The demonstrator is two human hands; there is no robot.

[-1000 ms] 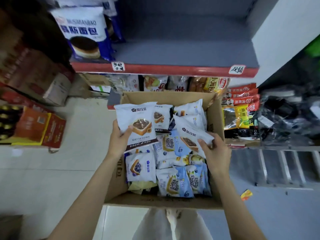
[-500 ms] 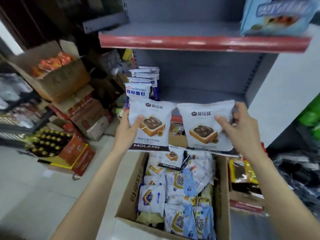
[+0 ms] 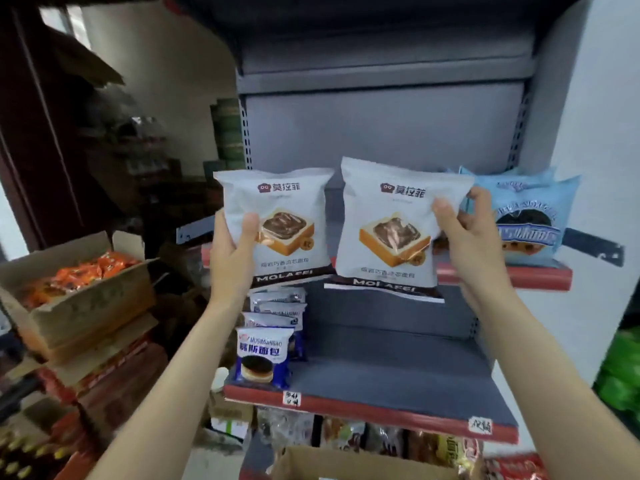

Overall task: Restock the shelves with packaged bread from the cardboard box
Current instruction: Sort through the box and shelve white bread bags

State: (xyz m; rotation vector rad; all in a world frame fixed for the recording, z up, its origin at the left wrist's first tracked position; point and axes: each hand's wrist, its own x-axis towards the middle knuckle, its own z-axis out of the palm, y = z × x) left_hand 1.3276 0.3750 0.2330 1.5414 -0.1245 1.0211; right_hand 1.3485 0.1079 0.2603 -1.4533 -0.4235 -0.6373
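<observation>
Head view. Left pack: white glossy film pouch, squarish, crimped top and bottom seams, toast slice with dark filling printed on the front. Held upright, face toward the camera, long axis vertical, dark "MOLAFEI" band at the bottom. Left hand grips its left edge, thumb curled over the front, fingers behind.

Right pack: same pouch, upright with a slight tilt, face toward the camera. Right hand grips its right edge, thumb on the front, fingers wrapped behind. The two packs sit side by side, edges nearly touching, in front of the upper shelf, a grey metal deck with a red front strip.

Blue pack: pale blue pouch standing on the upper shelf, just beside the right hand.

Lower shelf: grey deck, red edge, handwritten labels. Mousse packs in a row at its left end, white and navy film.

Box: brown cardboard rim at the bottom edge.

Orange-snack box: open cardboard, far left.
</observation>
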